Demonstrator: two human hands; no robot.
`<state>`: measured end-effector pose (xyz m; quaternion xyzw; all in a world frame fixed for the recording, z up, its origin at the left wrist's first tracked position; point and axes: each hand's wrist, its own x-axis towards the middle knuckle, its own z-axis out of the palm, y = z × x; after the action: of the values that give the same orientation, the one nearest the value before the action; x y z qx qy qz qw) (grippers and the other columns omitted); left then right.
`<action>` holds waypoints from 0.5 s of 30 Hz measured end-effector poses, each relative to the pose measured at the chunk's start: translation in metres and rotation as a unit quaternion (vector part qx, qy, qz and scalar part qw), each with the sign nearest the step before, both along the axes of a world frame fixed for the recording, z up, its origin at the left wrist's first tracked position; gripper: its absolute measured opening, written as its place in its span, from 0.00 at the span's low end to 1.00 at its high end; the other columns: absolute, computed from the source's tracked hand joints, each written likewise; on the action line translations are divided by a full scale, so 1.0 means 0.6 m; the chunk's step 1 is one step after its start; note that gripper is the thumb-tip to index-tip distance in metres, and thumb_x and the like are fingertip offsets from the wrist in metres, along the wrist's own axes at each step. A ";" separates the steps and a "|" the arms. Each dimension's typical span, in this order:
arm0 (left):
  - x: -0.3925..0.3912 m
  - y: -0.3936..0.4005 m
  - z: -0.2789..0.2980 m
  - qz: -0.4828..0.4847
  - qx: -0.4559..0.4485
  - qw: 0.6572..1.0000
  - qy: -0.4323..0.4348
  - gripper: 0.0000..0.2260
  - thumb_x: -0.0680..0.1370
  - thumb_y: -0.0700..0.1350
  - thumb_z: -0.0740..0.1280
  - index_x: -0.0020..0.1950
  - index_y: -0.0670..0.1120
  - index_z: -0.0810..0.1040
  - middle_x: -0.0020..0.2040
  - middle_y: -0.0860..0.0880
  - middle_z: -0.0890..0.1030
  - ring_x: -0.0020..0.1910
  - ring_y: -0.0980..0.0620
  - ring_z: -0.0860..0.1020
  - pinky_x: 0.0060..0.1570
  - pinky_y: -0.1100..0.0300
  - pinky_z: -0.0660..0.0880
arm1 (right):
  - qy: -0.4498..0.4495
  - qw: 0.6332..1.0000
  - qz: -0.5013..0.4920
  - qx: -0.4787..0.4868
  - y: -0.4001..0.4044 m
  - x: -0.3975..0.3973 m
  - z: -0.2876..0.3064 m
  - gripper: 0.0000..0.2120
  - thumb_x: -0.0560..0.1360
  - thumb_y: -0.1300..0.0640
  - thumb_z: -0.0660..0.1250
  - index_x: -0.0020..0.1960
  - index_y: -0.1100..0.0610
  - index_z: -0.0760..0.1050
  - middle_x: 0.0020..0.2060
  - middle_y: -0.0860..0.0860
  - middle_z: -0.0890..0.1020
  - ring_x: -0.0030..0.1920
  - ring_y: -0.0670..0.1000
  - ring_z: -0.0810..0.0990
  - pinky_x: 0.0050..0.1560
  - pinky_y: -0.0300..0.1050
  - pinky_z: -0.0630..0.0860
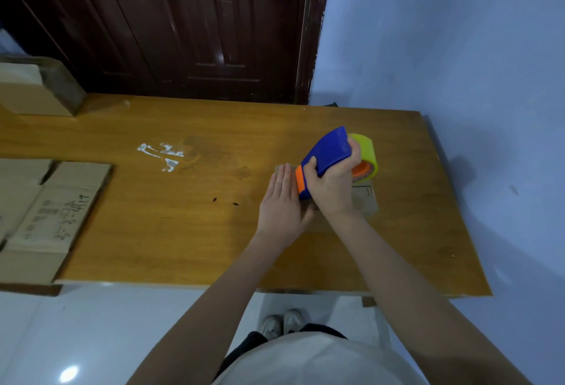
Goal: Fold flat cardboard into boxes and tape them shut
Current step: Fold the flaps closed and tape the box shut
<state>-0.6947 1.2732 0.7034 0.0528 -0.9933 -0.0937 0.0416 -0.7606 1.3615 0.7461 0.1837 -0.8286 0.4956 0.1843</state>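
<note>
Counting what lies before me: 1 tape dispenser [328, 158], 1 small box [363, 199] under my hands, 1 stack of flat cardboard [52, 216] at the left edge of the table [183, 232], and 1 larger carton [36, 91] at the far left corner. My right hand [333, 189] curls tight round the dispenser's blue body, its orange end pointing toward me and its yellow-green tape roll [365, 154] at the far side. My left hand [282, 204] lies flat with straight fingers just beside the dispenser, pressing on the box and holding nothing. The box sits toward the table's right half, near the far edge and well apart from the flat stack, with bare wood between them. It is brown, mostly hidden, with faint print on its right side.
</note>
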 end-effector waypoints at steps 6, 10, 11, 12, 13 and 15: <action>0.002 0.009 0.005 0.006 0.014 1.000 -0.017 0.41 0.76 0.67 0.36 0.75 0.37 0.56 0.74 0.38 0.61 0.75 0.43 0.57 0.74 0.51 0.49 | -0.104 0.995 -0.006 0.012 0.002 0.001 -0.006 0.41 0.71 0.60 0.72 0.72 0.61 0.48 0.48 0.42 0.67 0.43 0.38 0.73 0.44 0.33 0.74; 0.000 0.008 0.006 0.007 -0.035 0.999 -0.028 0.45 0.73 0.70 0.34 0.76 0.36 0.53 0.76 0.39 0.57 0.76 0.45 0.52 0.74 0.52 0.47 | -0.131 0.990 -0.029 -0.040 0.018 -0.012 0.003 0.41 0.71 0.64 0.72 0.72 0.62 0.46 0.47 0.37 0.65 0.43 0.35 0.74 0.43 0.27 0.72; -0.001 0.008 0.005 0.006 -0.037 0.999 -0.037 0.45 0.73 0.70 0.35 0.76 0.37 0.50 0.77 0.40 0.54 0.77 0.45 0.49 0.75 0.53 0.44 | -0.135 0.989 -0.037 -0.056 0.020 -0.015 0.003 0.42 0.71 0.64 0.72 0.72 0.62 0.46 0.48 0.37 0.64 0.44 0.34 0.73 0.43 0.26 0.72; -0.002 0.007 0.006 0.007 -0.041 0.998 -0.039 0.45 0.72 0.70 0.35 0.76 0.37 0.48 0.77 0.40 0.52 0.77 0.46 0.47 0.75 0.53 0.43 | -0.134 0.988 -0.041 -0.067 0.021 -0.015 0.005 0.41 0.71 0.64 0.72 0.72 0.62 0.46 0.49 0.37 0.63 0.45 0.32 0.73 0.43 0.25 0.72; -0.002 0.007 0.007 0.008 -0.050 0.998 -0.038 0.45 0.72 0.70 0.35 0.76 0.37 0.48 0.77 0.40 0.51 0.77 0.46 0.47 0.74 0.53 0.42 | -0.134 0.987 -0.041 -0.073 0.022 -0.016 0.007 0.41 0.71 0.64 0.72 0.72 0.62 0.46 0.50 0.37 0.63 0.47 0.31 0.73 0.43 0.25 0.72; 0.002 0.004 0.008 0.006 -0.059 0.998 -0.036 0.44 0.72 0.69 0.35 0.76 0.37 0.47 0.77 0.40 0.50 0.77 0.46 0.46 0.73 0.54 0.40 | -0.139 0.986 -0.048 -0.082 0.030 -0.019 0.017 0.42 0.71 0.64 0.72 0.72 0.60 0.46 0.53 0.39 0.63 0.48 0.34 0.73 0.43 0.26 0.72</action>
<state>-0.6936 1.2754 0.7084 0.0593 -0.9977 -0.0324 0.0096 -0.7719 1.3797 0.7564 0.0571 -0.8105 0.5733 0.1059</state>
